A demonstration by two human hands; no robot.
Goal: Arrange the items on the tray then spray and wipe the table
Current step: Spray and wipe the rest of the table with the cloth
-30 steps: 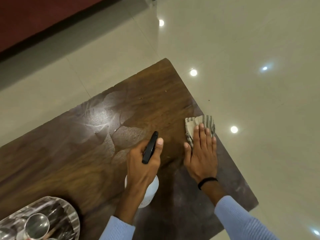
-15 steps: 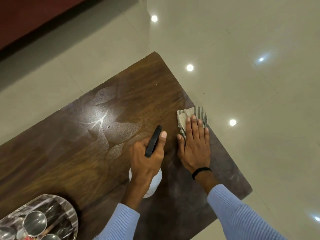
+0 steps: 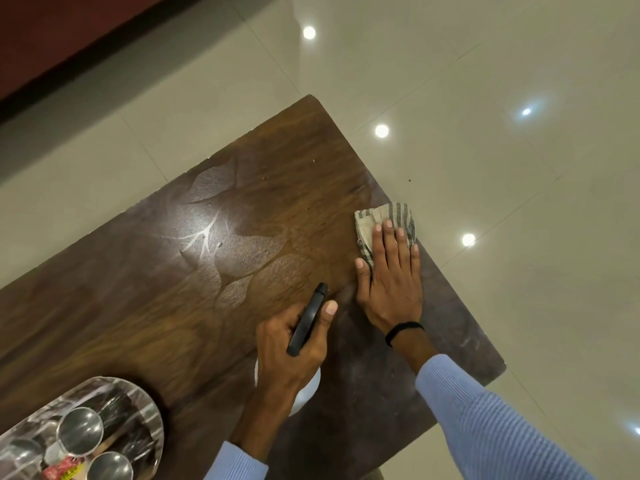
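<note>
- Left hand (image 3: 294, 344): curled round spray bottle (image 3: 306, 393), thumb beside the black head, nozzle aimed roughly toward wet patches (image 3: 242, 251) in the middle of the surface (image 3: 138, 323).
- Right hand (image 3: 391, 282): flat, fingers straight, pressing striped cloth (image 3: 381, 216) down at the right-hand edge of the surface.
- Tray (image 3: 152, 410): near-left corner, well apart from both hands, already loaded. Arranging judged done, spray-and-wipe under way.
- Risk: cloth slipping off the edge, given its place right at the rim and only fingertips bearing on it.
- Risk: streaks or a missed band, with wet patches well apart from the cloth and likely drying unevenly.
- Risk: crumbs (image 3: 266, 176) on the far side swept onto the floor rather than gathered, if wiped outward.
- Risk: mist drifting onto the tray if aimed leftward.
- Count: two hands, both busy; one bottle; one cloth; one tray.
- Count on tray: two steel cups (image 3: 80, 432) plainly seen, perhaps a third at the frame edge, cannot tell; one red packet (image 3: 60, 474); cutlery too blurred to number.
</note>
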